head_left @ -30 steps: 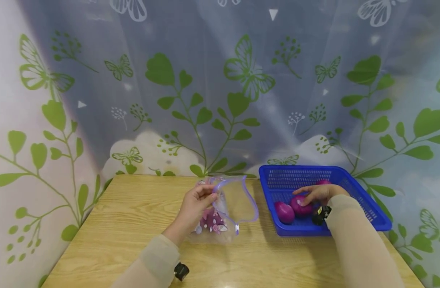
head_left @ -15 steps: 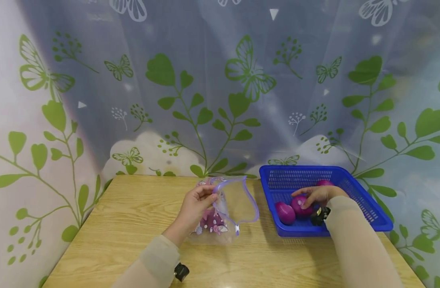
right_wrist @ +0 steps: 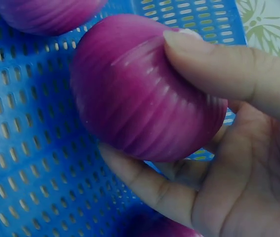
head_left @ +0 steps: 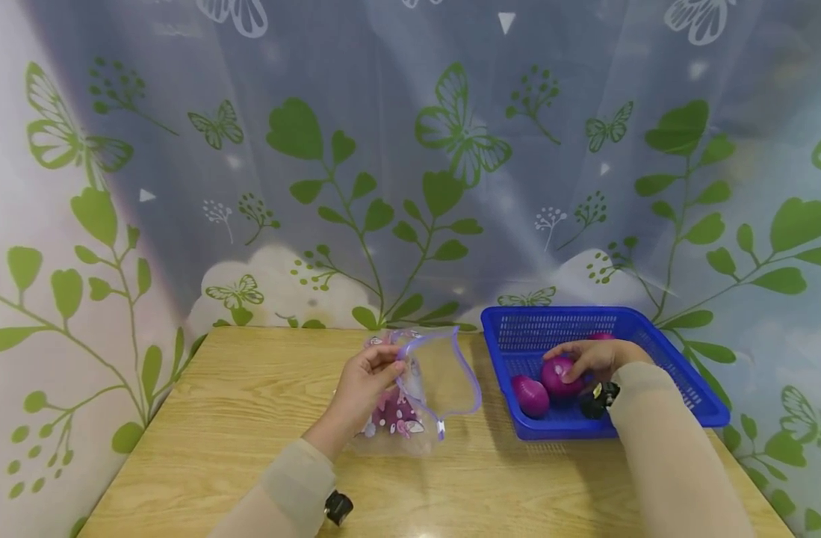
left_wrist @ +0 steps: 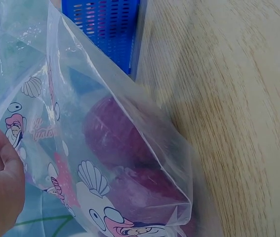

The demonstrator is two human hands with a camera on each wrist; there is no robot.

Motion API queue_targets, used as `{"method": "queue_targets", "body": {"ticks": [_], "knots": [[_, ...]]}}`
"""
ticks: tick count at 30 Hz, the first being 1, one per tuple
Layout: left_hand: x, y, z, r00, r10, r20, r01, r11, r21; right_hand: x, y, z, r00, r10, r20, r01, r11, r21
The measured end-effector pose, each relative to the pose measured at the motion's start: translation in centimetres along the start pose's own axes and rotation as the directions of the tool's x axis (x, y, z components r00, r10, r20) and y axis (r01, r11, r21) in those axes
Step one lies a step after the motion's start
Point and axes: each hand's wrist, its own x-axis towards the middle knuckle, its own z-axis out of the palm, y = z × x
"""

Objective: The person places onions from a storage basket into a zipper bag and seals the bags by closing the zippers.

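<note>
My left hand (head_left: 370, 381) pinches the purple-edged mouth of a clear zip bag (head_left: 444, 377) printed with cartoon shells and figures. Inside the bag, low down, purple-red onions (left_wrist: 115, 131) show through the plastic in the left wrist view. Over in the blue basket (head_left: 551, 432), my right hand (head_left: 601, 359) grips a red onion (right_wrist: 144, 94), thumb on one side and fingers curled under the other. A second onion (head_left: 530, 396) lies in the basket to the left of the held one. Another onion (head_left: 601, 336) sits behind my right hand, mostly hidden.
The basket stands on the right side of a wooden table (head_left: 235, 418), with the bag to its left. A curtain (head_left: 356, 187) printed with butterflies and leaves hangs behind the table. A small black device (head_left: 338, 507) is strapped at my left wrist.
The right hand's grip on the onion shifts slightly, with the onion a little higher. The left hand and the bag stay in place.
</note>
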Motion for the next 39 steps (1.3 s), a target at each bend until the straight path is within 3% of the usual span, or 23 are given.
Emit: {"method": "queue_targets", "body": {"ticks": [8,18,32,39], "knots": [[0.0,-0.1,0.0,1.0,-0.01,0.0,0.01,1.0,-0.011,-1.4,-1.3,0.0,0.998,-0.018,-0.054,0.02,1.0,0.024],[-0.1,-0.2,0.1,1.0,-0.01,0.008,0.01,1.0,-0.016,-3.2,-2.3,-0.3,0.987,-0.15,-0.053,0.151,0.988,0.031],[0.1,-0.2,0.1,1.0,-0.021,0.0,0.021,1.0,-0.011,-5.6,-4.9,1.8,0.945,-0.29,-0.148,0.278,0.956,-0.098],[0.2,-0.4,0.2,1.0,-0.013,0.007,0.013,1.0,0.007,-6.5,-5.5,2.9,0.925,-0.33,-0.19,0.3,0.938,-0.172]]}}
